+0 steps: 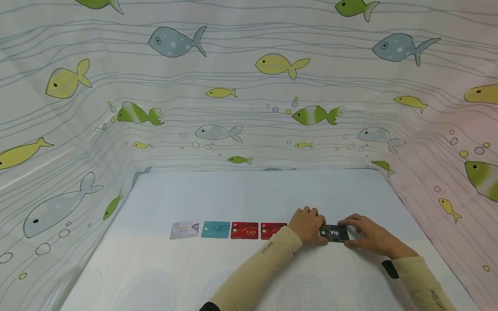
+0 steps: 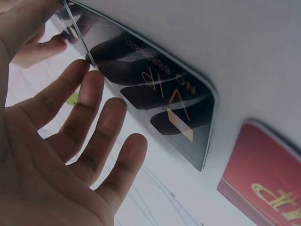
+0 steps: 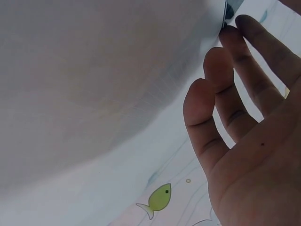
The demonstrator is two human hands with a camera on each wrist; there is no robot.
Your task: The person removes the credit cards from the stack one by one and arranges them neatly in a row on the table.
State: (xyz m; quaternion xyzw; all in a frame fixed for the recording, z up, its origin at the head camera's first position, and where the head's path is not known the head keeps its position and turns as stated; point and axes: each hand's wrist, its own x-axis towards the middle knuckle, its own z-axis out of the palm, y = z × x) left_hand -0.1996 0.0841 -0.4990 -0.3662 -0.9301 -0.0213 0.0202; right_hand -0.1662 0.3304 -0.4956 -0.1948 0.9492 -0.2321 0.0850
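A black card marked "Vip" (image 1: 334,233) lies flat at the right end of a row of cards. My left hand (image 1: 307,225) pinches its left end, thumb at the near corner and index finger at the far one. At the opposite end, my right hand (image 1: 369,236) grips the right corners between thumb and index finger. Another glossy dark card (image 2: 188,108), with a gold chip and a printed number, lies beneath my left hand; the head view hides it. Its edge meets the "Vip" card in the left wrist view. My other left fingers spread along its far edge.
Leftward along the row lie a red card (image 1: 268,231) partly covered by my left sleeve, a red VIP card (image 1: 244,230), a teal VIP card (image 1: 215,230) and a silver VIP card (image 1: 184,230). Fish-patterned sheeting (image 1: 249,116) rises around the white table (image 1: 233,194).
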